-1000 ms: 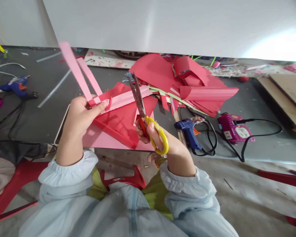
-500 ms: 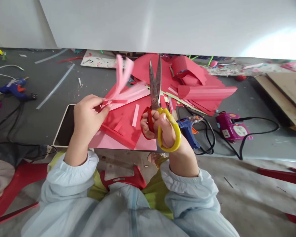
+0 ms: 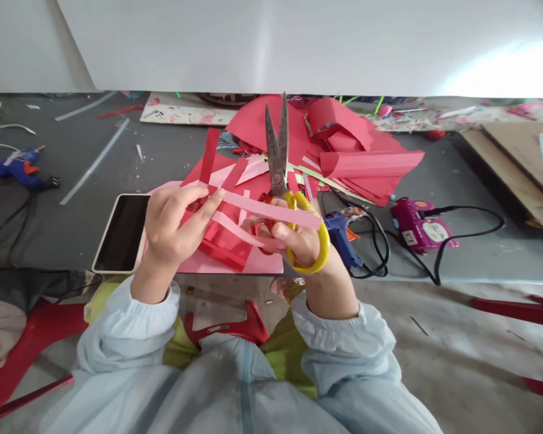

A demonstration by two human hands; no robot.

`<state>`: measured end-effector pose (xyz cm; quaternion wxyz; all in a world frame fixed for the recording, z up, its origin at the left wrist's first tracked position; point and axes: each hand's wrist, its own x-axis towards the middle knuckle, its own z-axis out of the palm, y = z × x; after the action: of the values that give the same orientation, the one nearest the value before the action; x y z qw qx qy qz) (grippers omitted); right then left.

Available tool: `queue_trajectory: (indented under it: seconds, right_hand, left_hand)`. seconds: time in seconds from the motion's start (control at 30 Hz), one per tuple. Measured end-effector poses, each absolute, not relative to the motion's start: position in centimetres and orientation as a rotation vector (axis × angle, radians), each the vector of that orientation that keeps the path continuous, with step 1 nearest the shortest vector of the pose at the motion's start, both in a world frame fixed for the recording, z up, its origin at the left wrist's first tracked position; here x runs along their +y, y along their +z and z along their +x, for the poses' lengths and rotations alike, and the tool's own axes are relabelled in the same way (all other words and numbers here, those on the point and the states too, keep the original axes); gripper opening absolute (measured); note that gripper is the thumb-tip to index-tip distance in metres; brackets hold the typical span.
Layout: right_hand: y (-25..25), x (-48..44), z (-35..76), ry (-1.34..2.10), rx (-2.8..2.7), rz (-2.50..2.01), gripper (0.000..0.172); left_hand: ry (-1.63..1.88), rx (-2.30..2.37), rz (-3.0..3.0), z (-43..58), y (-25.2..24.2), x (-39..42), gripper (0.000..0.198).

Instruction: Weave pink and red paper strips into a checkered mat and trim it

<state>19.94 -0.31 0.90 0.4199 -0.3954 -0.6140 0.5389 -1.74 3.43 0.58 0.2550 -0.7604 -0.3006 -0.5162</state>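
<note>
My left hand [image 3: 176,220] pinches a few paper strips between thumb and fingers. Two pink strips [image 3: 271,209] stretch from it to the right, passing in front of my right hand [image 3: 298,238], and red strips [image 3: 209,154] stick up beyond the fingertips. My right hand is closed round the red and yellow handles of a pair of scissors [image 3: 278,160]. The blades point away from me and stand slightly apart, with no paper between them. Below both hands lie red paper sheets [image 3: 228,256] and a pink sheet [image 3: 265,264].
A phone [image 3: 120,235] lies left of the papers. Blue glue guns [image 3: 346,238] [image 3: 15,169] with cables rest at both sides. On the right are a purple power box [image 3: 420,226] and cardboard [image 3: 511,175]. More red paper [image 3: 371,166] is heaped behind.
The strips in my left hand have swung round: the pink ends now point right, and red ends point up and away. The left hand has shifted slightly right; the right hand still grips the scissors.
</note>
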Motion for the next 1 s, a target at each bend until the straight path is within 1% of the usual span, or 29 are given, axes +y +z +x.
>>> queue_trajectory:
  seconds: [0.1, 0.13, 0.2, 0.3, 0.37, 0.43, 0.5, 0.53, 0.57, 0.6, 0.7, 0.73, 0.8, 0.87, 0.93, 1.0]
  right_hand:
    - [0.7, -0.1, 19.8, 1.483, -1.426, -0.824, 0.031]
    - [0.7, -0.1, 19.8, 1.489, -1.393, -0.819, 0.025]
    - [0.8, -0.1, 19.8, 1.465, -1.378, -0.830, 0.019]
    - [1.3, -0.1, 20.0, 1.419, -1.420, -0.876, 0.020]
    - [1.6, -0.1, 20.2, 1.354, -1.429, -0.946, 0.020]
    - [1.8, -0.1, 20.2, 1.278, -1.437, -1.008, 0.020]
    - [1.7, -0.1, 20.2, 1.219, -1.429, -1.039, 0.021]
    - [1.6, -0.1, 20.1, 1.199, -1.422, -1.051, 0.021]
    - [1.4, -0.1, 20.1, 1.183, -1.410, -1.066, 0.021]
    - [1.2, -0.1, 20.0, 1.172, -1.391, -1.088, 0.021]
    - [0.6, -0.3, 19.9, 1.169, -1.310, -1.155, 0.025]
    - [0.4, -0.4, 19.9, 1.176, -1.285, -1.161, 0.028]
    - [0.0, -0.4, 20.0, 1.177, -1.262, -1.141, 0.034]
    - [-0.3, -0.4, 20.1, 1.157, -1.291, -1.123, 0.037]
    - [-0.5, -0.3, 20.2, 1.115, -1.324, -1.140, 0.040]
    - [-0.5, -0.3, 20.2, 1.108, -1.341, -1.169, 0.041]
  left_hand:
    - [-1.362, -0.764, -2.068, -1.9, 0.5, 3.6, 0.021]
    - [-1.349, -0.789, -2.078, -2.0, 0.4, 3.7, 0.020]
    - [-1.337, -0.851, -2.102, -2.3, 0.3, 3.9, 0.020]
    - [-1.340, -0.915, -2.161, -2.7, 0.3, 4.1, 0.022]
    - [-1.348, -1.047, -2.209, -2.9, 0.4, 4.0, 0.026]
    - [-1.424, -1.306, -2.241, -2.7, 0.4, 3.9, 0.040]
    - [-1.617, -1.620, -2.290, -2.4, 0.5, 3.8, 0.059]
    - [-1.752, -1.783, -2.336, -2.2, 0.6, 3.8, 0.065]
    - [-1.903, -1.939, -2.397, -2.0, 0.8, 3.8, 0.064]
    - [-2.053, -2.098, -2.471, -1.8, 1.0, 3.7, 0.058]
    - [-2.443, -2.528, -2.626, -1.4, 1.9, 3.6, 0.028]
    - [-2.581, -2.570, -2.642, -1.3, 2.2, 3.5, 0.025]
    - [-2.762, -2.561, -2.689, -1.3, 2.7, 3.4, 0.026]
    - [-2.736, -2.531, -2.781, -1.2, 2.8, 3.3, 0.025]
    - [-2.555, -2.540, -2.862, -1.1, 2.7, 3.2, 0.024]
    - [-2.426, -2.548, -2.845, -0.9, 2.4, 3.1, 0.027]
